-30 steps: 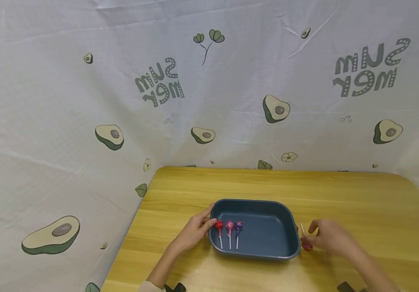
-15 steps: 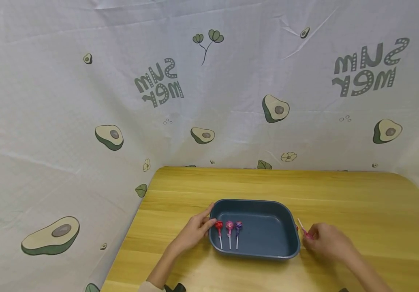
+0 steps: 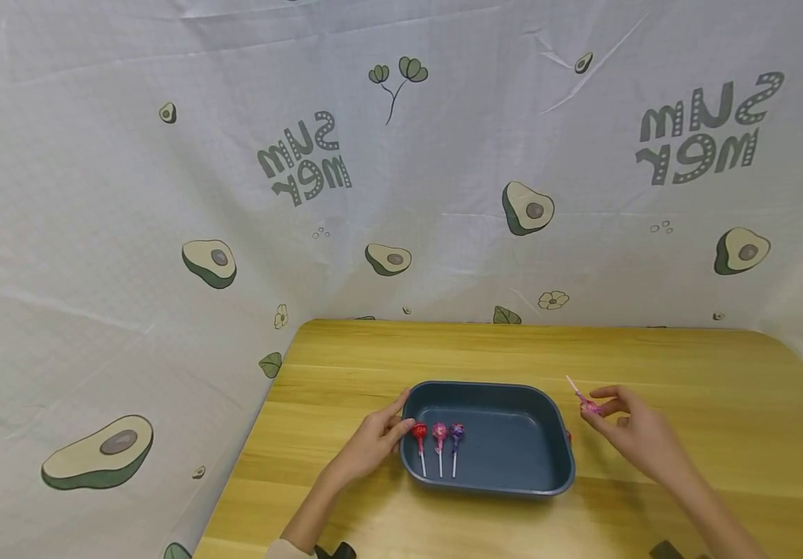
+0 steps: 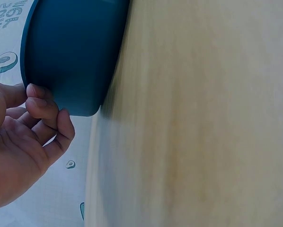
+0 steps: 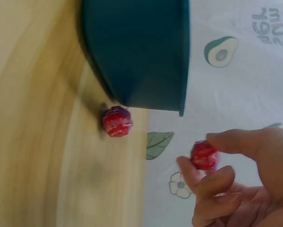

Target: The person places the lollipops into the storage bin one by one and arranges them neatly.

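My left hand grips the left rim of a dark blue rectangular tray, thumb over the edge; the left wrist view shows the fingers at the tray's outer wall. Inside the tray, along its left side, a red lollipop, a pink lollipop and a purple lollipop lie in a row, sticks toward me. Off the tray's right side, my right hand pinches another pink lollipop by its wrapped head, above the table. Its white stick points up and left.
On the table close by the tray's right wall lies another red-wrapped lollipop, mostly hidden by the tray in the head view. The wooden table ends at a white avocado-print cloth hanging behind and to the left.
My right hand has picked up the pink lollipop from beside the tray and raised it away from me. My left hand and the tray have stayed in place.
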Tool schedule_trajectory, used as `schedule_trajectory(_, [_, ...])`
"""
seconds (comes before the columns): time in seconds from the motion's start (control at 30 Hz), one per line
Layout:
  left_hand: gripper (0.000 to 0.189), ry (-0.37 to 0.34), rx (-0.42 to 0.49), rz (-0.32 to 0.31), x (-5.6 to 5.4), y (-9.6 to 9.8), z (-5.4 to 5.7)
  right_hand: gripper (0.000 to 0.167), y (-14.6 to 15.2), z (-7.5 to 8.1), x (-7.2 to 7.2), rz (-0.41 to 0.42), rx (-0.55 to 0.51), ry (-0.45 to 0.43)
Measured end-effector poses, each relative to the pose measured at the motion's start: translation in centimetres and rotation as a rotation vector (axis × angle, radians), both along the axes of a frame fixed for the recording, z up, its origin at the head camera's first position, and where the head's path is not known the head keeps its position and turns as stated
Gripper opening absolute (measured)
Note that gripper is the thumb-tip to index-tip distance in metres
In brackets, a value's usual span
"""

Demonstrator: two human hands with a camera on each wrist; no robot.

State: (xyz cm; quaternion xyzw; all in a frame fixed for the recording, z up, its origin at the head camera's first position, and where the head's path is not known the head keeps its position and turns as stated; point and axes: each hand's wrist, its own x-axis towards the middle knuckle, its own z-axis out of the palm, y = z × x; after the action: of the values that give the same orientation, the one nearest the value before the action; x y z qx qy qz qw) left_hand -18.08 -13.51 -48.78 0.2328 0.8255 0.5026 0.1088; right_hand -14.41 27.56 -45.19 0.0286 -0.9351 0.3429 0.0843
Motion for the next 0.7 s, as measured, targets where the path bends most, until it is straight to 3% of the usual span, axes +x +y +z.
schedule_trajectory(0.17, [0.062, 0.006, -0.008, 0.0, 0.0, 0.0, -0.1, 0.039, -0.7, 1.6, -0.6, 0.022, -0.126, -0.048])
schedule_trajectory(0.4, [0.062, 0.003, -0.003, 0.008, -0.1, -0.1, -0.1, 0.048, -2.8, 3.3, -1.6, 0.167, -0.351, -0.224])
schedule_trajectory(0.57, [0.062, 0.007, -0.001, 0.007, -0.1, -0.1, -0.2, 0.044, -4.5, 3.7, -2.8, 0.306, -0.353, -0.264])
schedule_trajectory(0.7, [0.062, 0.003, 0.002, 0.007, -0.1, -0.1, -0.1, 0.047, -5.4, 3.8, -3.7, 0.364, -0.315, -0.297])
